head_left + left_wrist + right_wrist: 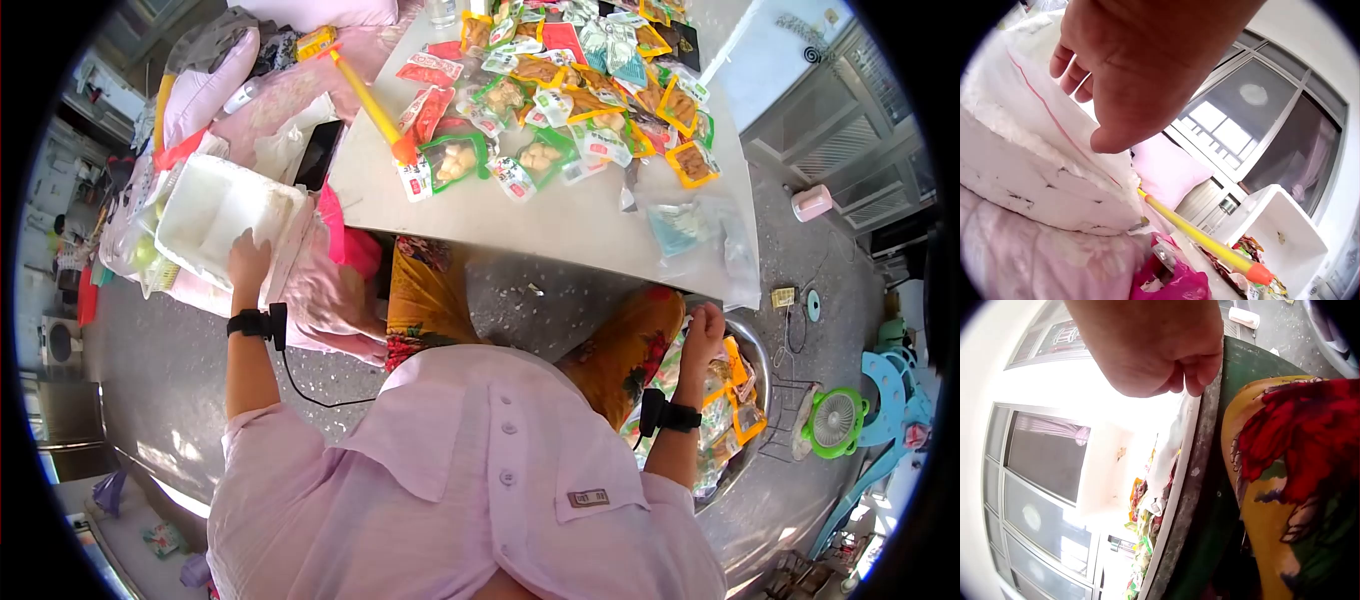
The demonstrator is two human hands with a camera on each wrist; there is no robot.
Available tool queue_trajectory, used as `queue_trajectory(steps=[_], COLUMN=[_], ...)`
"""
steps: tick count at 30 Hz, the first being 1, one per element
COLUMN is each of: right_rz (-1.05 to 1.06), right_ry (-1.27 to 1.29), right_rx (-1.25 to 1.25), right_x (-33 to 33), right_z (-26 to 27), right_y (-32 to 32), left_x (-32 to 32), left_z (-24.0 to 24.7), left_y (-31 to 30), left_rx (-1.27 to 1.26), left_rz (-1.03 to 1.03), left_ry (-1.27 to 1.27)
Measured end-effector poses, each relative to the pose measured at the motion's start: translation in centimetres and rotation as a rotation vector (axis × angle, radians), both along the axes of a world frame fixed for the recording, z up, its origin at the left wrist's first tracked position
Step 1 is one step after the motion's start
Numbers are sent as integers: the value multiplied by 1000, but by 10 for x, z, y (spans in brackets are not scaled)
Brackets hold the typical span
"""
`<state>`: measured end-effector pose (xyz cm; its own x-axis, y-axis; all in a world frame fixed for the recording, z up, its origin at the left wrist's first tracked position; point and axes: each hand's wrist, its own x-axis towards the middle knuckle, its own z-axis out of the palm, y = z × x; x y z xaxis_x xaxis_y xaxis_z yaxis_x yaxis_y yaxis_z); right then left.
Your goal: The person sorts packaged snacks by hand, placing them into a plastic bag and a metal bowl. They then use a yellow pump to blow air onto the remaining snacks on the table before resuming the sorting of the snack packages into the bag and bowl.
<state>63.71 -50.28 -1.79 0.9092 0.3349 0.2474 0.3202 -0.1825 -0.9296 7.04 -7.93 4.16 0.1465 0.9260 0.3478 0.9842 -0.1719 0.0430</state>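
Observation:
My left hand [250, 262] reaches over the near side of a white foam box [215, 200], its fingers extended toward the inside. In the left wrist view, thumb and fingers are apart, and a clear plastic bag with a red seal line [1054, 115] drapes over the box wall below them. Nothing shows in that palm. By the table's right front corner, my right hand [705, 338] hangs above a metal basin [762, 375] full of food packets [715, 425]. Its fingers are loosely bent beside the table edge [1194, 444], with no object visible in them.
Many sealed food packets [540, 155] cover the table's far half. A yellow stick with orange ends [370, 105] lies across its left edge, near a dark phone [318, 155] and a pink bag [345, 235]. Clear plastic bags [690, 228] lie at the right. A green fan [835, 420] stands farther right.

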Motion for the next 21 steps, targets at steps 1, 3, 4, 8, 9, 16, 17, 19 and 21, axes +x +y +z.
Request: queue_trajectory(steps=[1,3,4,8,9,16,17,19,21], right_rz=[7,23,45,102,112,247,266,309,397], right_ry=[-36,-106,-97,-51,-59,-59,-59,-60,-58], right_rx=[-6,-23,-27,75,77,145,118,62,36], right_x=[-1,-1,-3,-9,-10,-38,-43,-51,-62], right_z=[2,5,8,16,17,54,60,71,79], right_y=[2,5,6,13,14,41,46,56,70], left_x=[-13,-17,-17,-20,-20,-6,0,27,54], left_z=[-11,-15,-12,-8,-6,3,10,33,47], left_y=[10,15,16,20,18,7,4,-14,-31], left_rx=[-123,-251,-252,-219,-202,-13,22,28,25], left_rz=[6,4,-3,-113,-124,-109,-97,-124,-215], left_ry=[-45,-96,-104,-18,-38,-49,-17,-177,-363])
